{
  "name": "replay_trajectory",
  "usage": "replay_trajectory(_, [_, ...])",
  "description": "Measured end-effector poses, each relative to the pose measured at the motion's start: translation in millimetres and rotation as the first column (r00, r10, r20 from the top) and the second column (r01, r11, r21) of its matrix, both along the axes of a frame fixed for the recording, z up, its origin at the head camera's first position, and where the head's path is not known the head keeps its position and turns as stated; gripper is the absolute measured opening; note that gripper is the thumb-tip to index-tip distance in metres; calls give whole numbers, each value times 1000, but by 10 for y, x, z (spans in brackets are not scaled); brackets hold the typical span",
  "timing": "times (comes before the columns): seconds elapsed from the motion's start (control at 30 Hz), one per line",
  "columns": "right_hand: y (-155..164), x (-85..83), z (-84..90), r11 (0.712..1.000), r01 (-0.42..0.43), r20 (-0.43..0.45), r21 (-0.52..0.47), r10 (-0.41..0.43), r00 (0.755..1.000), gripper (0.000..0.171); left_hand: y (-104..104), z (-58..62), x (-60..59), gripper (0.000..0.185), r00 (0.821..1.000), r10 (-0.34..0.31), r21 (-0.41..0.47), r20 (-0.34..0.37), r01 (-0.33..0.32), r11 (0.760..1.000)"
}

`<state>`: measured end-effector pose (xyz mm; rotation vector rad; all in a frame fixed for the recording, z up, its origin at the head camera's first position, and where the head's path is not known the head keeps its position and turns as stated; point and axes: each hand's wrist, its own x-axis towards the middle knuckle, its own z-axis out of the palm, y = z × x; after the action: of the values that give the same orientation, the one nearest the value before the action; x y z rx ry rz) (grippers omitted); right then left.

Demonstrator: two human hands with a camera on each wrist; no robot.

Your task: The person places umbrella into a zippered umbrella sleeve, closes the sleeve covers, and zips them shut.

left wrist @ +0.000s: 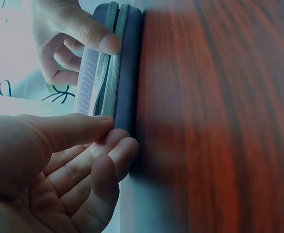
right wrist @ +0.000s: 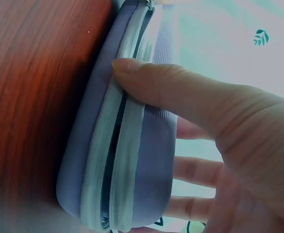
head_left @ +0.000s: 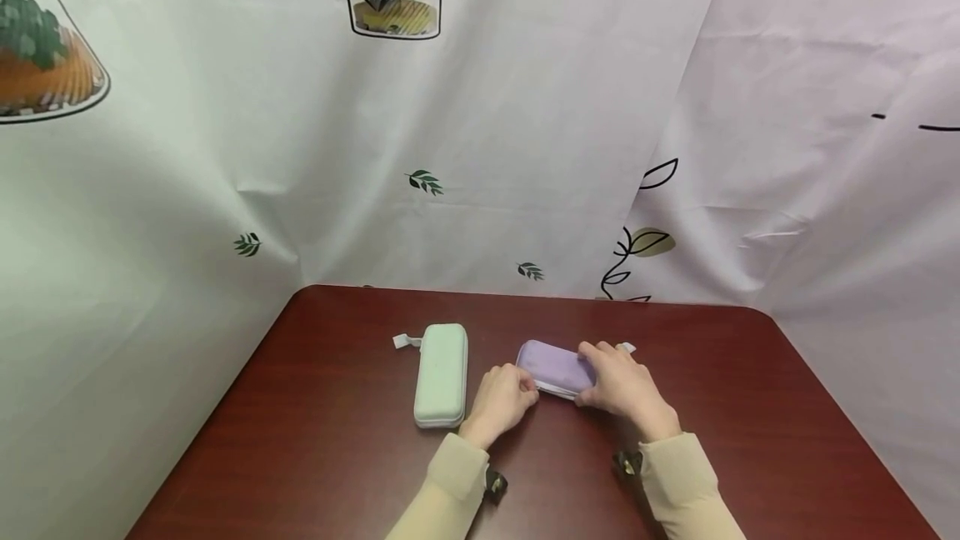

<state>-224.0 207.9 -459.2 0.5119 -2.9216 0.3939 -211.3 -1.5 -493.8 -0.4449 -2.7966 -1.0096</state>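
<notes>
A purple zip case (head_left: 555,367) lies on the table, its long zipper side facing me. My right hand (head_left: 622,382) grips its right part, the thumb (right wrist: 147,80) across the zipper and the other fingers on the far side. At the left end my left hand (head_left: 501,400) pinches the zipper pull between thumb and forefinger; the fingertips mostly hide the pull. In the right wrist view a bit of the metal slider (right wrist: 151,5) shows beside those fingertips. The white zipper tapes (right wrist: 98,160) stand apart in a narrow dark gap along the side.
A pale green zip case (head_left: 441,375) lies lengthwise to the left of my left hand, with a white strap tab (head_left: 405,341) sticking out leftwards. Another white tab (head_left: 626,347) shows behind my right hand. The dark red table (head_left: 337,457) meets a white patterned cloth (head_left: 525,148) at the back.
</notes>
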Motion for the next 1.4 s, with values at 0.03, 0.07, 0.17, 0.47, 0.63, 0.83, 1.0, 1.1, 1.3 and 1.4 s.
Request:
replay_trajectory(0.03, [-9, 4, -6, 1000, 4, -2, 3, -4, 1000, 54, 6, -4, 1, 14, 1000, -6, 5, 1, 6, 1000])
replay_trajectory(0.07, [-20, 7, -14, 1000, 7, -4, 9, -7, 1000, 54, 11, -8, 2, 14, 1000, -12, 11, 4, 12, 1000])
replay_trajectory(0.17, [-63, 15, -31, 1000, 7, -4, 26, -7, 1000, 57, 29, -18, 1, 15, 1000, -26, 22, 17, 26, 999])
replay_trajectory(0.47, [-141, 41, -15, 999, -3, 8, 46, 3, 1000, 69, 48, -36, -12, 14, 1000, -26, 21, 16, 26, 999])
replay_trajectory(0.63, [-177, 48, -7, 999, -3, 10, 51, 3, 1000, 67, 35, -20, -16, 12, 999, -31, 11, 9, 31, 999])
replay_trajectory(0.83, [-197, 75, -24, 999, -2, 17, 48, 2, 1000, 67, 13, -31, 1, 14, 998, -56, 0, 4, 56, 998])
replay_trajectory(1.0, [-127, 67, -20, 999, -41, 37, 12, 40, 998, 59, -9, -53, 12, 14, 998, -55, -5, 16, 55, 998])
replay_trajectory(1.1, [-24, 39, 12, 991, -114, 27, -63, 116, 993, 42, -11, -58, 9, 14, 998, -51, -9, 21, 51, 999])
replay_trajectory(1.3, [125, -5, 121, 962, -253, -43, -105, 249, 967, 30, 12, -46, 4, 14, 998, -57, -7, 25, 57, 998])
replay_trajectory(1.4, [123, -53, 193, 948, -315, -78, -37, 312, 947, 38, 12, -30, 10, 13, 998, -62, 0, 25, 62, 998])
